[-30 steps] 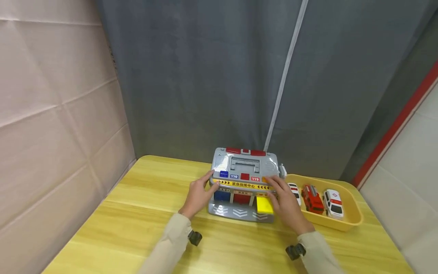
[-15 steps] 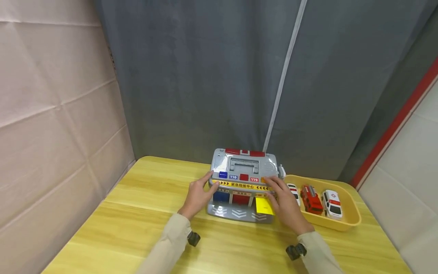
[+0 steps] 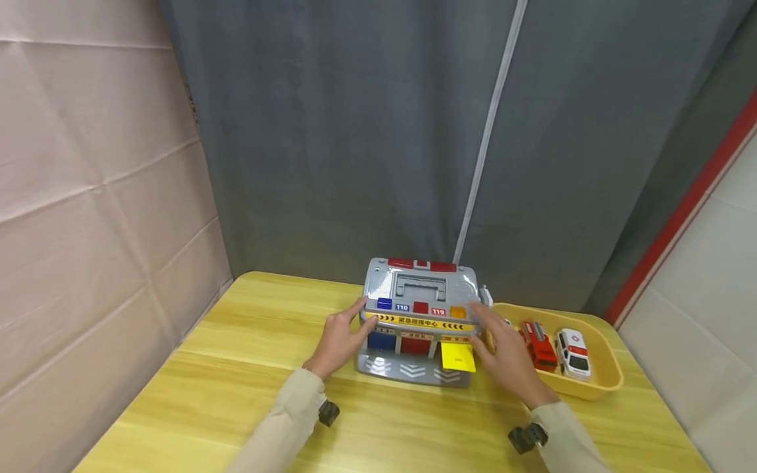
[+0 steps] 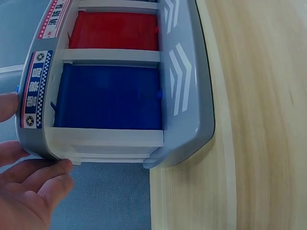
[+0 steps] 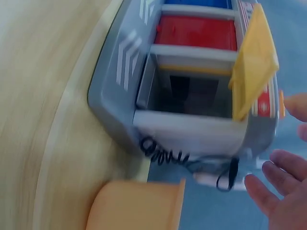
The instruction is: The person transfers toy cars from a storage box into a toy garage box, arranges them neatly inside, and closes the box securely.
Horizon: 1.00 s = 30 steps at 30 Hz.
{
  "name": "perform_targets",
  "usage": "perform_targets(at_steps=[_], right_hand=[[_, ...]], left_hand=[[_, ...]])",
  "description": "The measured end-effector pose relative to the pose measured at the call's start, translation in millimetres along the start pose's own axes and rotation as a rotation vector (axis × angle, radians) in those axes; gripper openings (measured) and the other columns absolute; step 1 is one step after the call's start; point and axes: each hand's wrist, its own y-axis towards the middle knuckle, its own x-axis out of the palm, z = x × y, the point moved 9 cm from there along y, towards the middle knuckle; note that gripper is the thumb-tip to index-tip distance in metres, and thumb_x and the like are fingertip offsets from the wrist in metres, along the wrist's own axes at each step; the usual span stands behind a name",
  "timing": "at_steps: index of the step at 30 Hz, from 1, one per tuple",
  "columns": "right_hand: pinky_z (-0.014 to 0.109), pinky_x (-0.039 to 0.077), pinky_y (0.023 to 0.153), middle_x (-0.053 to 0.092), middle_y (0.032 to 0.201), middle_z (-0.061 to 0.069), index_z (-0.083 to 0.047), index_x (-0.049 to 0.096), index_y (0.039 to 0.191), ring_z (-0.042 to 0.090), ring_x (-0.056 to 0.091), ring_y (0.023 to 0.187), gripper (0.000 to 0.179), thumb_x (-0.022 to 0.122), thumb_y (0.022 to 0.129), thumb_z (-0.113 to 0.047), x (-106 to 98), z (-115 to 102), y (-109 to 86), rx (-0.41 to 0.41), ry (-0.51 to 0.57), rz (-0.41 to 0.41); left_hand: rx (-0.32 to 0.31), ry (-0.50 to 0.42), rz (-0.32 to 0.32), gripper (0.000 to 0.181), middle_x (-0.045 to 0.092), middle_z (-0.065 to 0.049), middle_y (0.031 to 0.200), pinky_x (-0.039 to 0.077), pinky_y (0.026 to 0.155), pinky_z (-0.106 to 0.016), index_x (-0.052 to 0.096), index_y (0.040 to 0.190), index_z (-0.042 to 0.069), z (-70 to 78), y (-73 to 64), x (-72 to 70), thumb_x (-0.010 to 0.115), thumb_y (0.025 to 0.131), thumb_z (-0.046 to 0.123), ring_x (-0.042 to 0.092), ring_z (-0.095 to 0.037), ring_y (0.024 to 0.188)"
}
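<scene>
A grey toy rescue station (image 3: 378, 279) stands on the table, with a blue door (image 4: 110, 98) and a red door (image 4: 115, 31) shut on its front. Its yellow door (image 5: 256, 57) is swung up, and the bay (image 5: 196, 96) behind it shows. My left hand (image 3: 338, 341) holds the roof's left front corner, thumb in front and fingers round the side. Beside the right front corner, my right hand (image 3: 510, 358) has loosely spread fingers and holds nothing. The orange button (image 3: 457, 312) lies just left of its fingertips.
Right of the station, a yellow bin (image 3: 612, 374) holds a red fire truck (image 3: 539, 345) and a white ambulance (image 3: 573, 355); my right hand overlaps its left part. A black coiled cord (image 5: 165, 155) hangs at the station's right side. A grey curtain (image 3: 331, 144) stands behind the table.
My right hand has come off the orange button and shifted right and slightly down. The left hand keeps its hold on the corner, and the yellow door stays raised.
</scene>
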Motion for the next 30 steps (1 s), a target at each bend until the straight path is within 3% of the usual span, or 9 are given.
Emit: perform_targets(at_steps=[3,7,10,13,17,20,24,26,30], right_hand=[[0.067,0.040,0.112,0.049,0.153,0.019,-0.013,0.044,0.152,0.044,0.049,0.137,0.062,0.067,0.095,-0.012,-9.9,11.2,-3.8,0.029,0.011,0.029],[0.066,0.046,0.105,0.056,0.146,0.020,-0.010,0.048,0.149,0.043,0.055,0.129,0.058,0.067,0.094,-0.010,-20.7,25.8,-9.4,0.016,-0.013,0.077],[0.042,0.056,0.081,0.069,0.115,0.017,-0.008,0.055,0.143,0.028,0.064,0.095,0.055,0.070,0.090,-0.005,-29.5,36.7,-12.6,-0.016,-0.051,0.146],[0.026,0.040,0.061,0.065,0.088,0.011,-0.005,0.060,0.136,0.014,0.051,0.071,0.050,0.071,0.087,-0.002,-38.2,50.2,-15.4,-0.016,-0.076,0.207],[0.043,0.055,0.083,0.069,0.109,0.023,-0.001,0.059,0.136,0.033,0.065,0.093,0.047,0.068,0.089,-0.002,-46.3,74.6,-18.5,0.061,-0.058,0.192],[0.050,0.057,0.089,0.064,0.128,0.030,0.001,0.057,0.137,0.049,0.062,0.111,0.047,0.067,0.091,-0.002,-54.2,94.6,-21.4,0.112,-0.059,0.182],[0.007,0.049,0.069,0.062,0.128,0.030,0.004,0.056,0.136,0.047,0.064,0.106,0.045,0.064,0.092,-0.003,-62.5,122.2,-27.3,0.159,-0.058,0.158],[0.000,0.040,0.067,0.061,0.128,0.031,0.005,0.056,0.135,0.047,0.065,0.104,0.043,0.063,0.094,-0.004,-65.3,134.9,-30.2,0.189,-0.049,0.140],[0.017,0.056,0.063,0.060,0.124,0.033,0.007,0.056,0.133,0.049,0.065,0.102,0.042,0.063,0.094,-0.007,-71.0,153.2,-33.9,0.236,-0.069,0.134]], left_hand=[[-0.013,-0.011,-0.002,0.059,0.051,-0.013,0.150,0.040,0.118,-0.051,0.050,0.148,0.012,-1.1,-0.5,1.5,0.065,0.097,0.038,0.051,-0.034,0.139],[-0.010,-0.010,0.012,0.060,0.051,-0.015,0.149,0.040,0.118,-0.051,0.050,0.147,0.012,-1.8,-0.7,1.2,0.066,0.096,0.038,0.058,-0.034,0.132],[0.004,-0.011,0.026,0.059,0.051,-0.018,0.148,0.041,0.117,-0.051,0.051,0.147,0.012,-2.0,-0.2,0.3,0.066,0.096,0.038,0.062,-0.033,0.125],[0.010,-0.012,0.030,0.059,0.052,-0.017,0.148,0.041,0.117,-0.051,0.051,0.147,0.012,-2.3,0.5,0.0,0.066,0.096,0.038,0.057,-0.034,0.133],[0.004,-0.013,0.020,0.059,0.052,-0.016,0.148,0.041,0.118,-0.051,0.051,0.147,0.013,-3.4,0.7,1.0,0.066,0.096,0.038,0.055,-0.033,0.135],[0.000,-0.023,0.011,0.060,0.050,-0.017,0.149,0.046,0.115,-0.049,0.050,0.147,0.012,-3.9,0.5,2.5,0.066,0.096,0.038,0.068,-0.033,0.111],[0.003,-0.026,0.005,0.060,0.049,-0.020,0.150,0.053,0.107,-0.045,0.050,0.147,0.012,-3.6,0.6,3.4,0.066,0.096,0.039,0.064,-0.032,0.081],[0.006,-0.022,0.010,0.060,0.049,-0.020,0.149,0.052,0.109,-0.046,0.051,0.147,0.012,-3.7,0.7,2.9,0.066,0.096,0.039,0.066,-0.032,0.089],[0.010,-0.026,0.018,0.059,0.050,-0.022,0.148,0.048,0.114,-0.051,0.051,0.146,0.012,-4.6,0.8,1.6,0.066,0.096,0.038,0.066,-0.035,0.115]])
